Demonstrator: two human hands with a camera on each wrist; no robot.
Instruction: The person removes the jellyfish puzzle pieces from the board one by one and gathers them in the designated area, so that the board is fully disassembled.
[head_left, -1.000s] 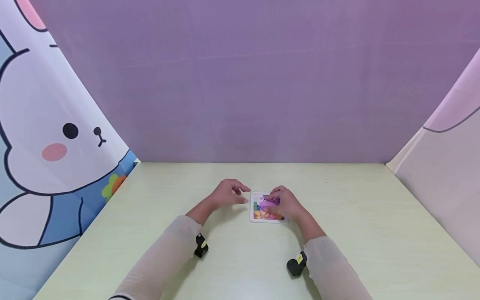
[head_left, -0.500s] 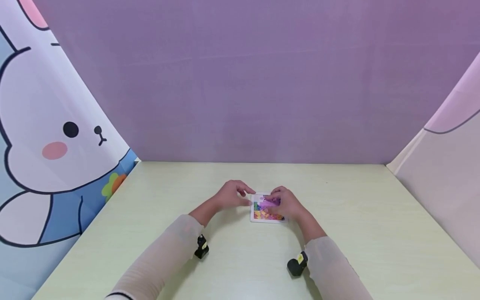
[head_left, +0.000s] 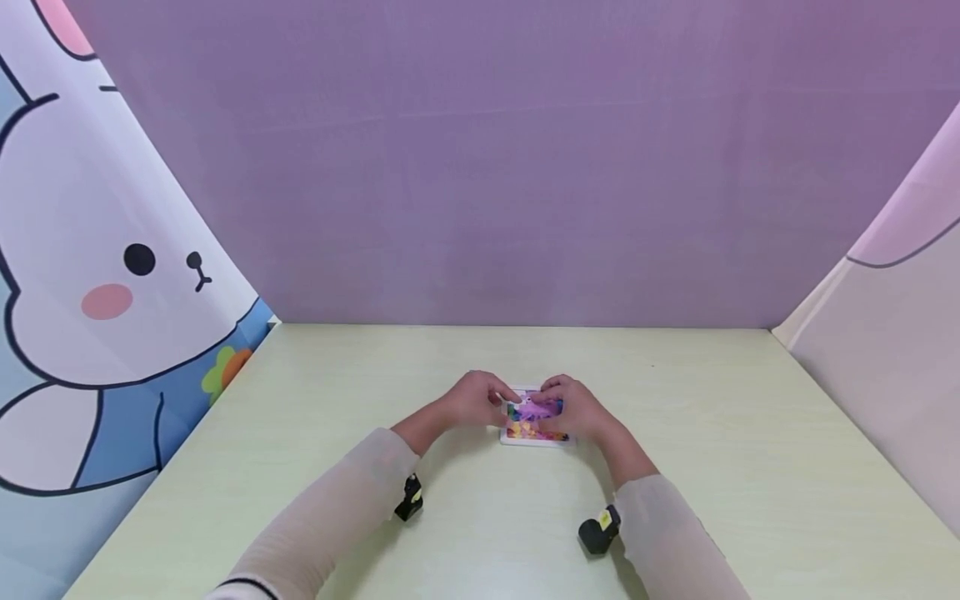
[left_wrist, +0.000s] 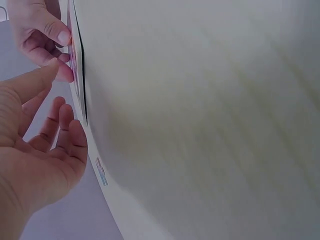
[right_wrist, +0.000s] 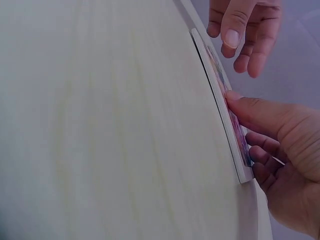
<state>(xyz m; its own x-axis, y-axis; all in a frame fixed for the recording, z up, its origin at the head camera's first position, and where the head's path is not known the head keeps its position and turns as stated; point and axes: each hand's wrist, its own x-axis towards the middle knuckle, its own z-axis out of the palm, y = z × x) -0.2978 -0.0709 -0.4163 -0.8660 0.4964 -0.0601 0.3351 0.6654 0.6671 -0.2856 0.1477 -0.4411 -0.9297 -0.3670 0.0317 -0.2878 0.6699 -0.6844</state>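
Observation:
A small jigsaw puzzle [head_left: 525, 431] in a white frame lies flat on the table, with a pink, purple, green and yellow picture. My right hand [head_left: 579, 410] rests over its right half, thumb and fingertips touching the picture. In the right wrist view, that thumb presses the face of the puzzle [right_wrist: 236, 127], the other fingers bent near its far end. My left hand [head_left: 474, 401] hovers at the puzzle's left edge, fingertips overlapping its upper left part. Seen from the left wrist, the left hand [left_wrist: 42, 155] has loosely bent fingers spread from the thumb, with nothing between them.
The pale wooden table [head_left: 360, 367] extends around the puzzle on every side. A purple cloth wall [head_left: 525, 167] rises behind its back edge. A rabbit-print sheet [head_left: 112, 208] hangs at the left, and a pale printed sheet [head_left: 885, 350] at the right.
My left hand has moved right and slightly nearer the body, from beside the puzzle to over its left edge. The right hand has stayed almost in place on the puzzle.

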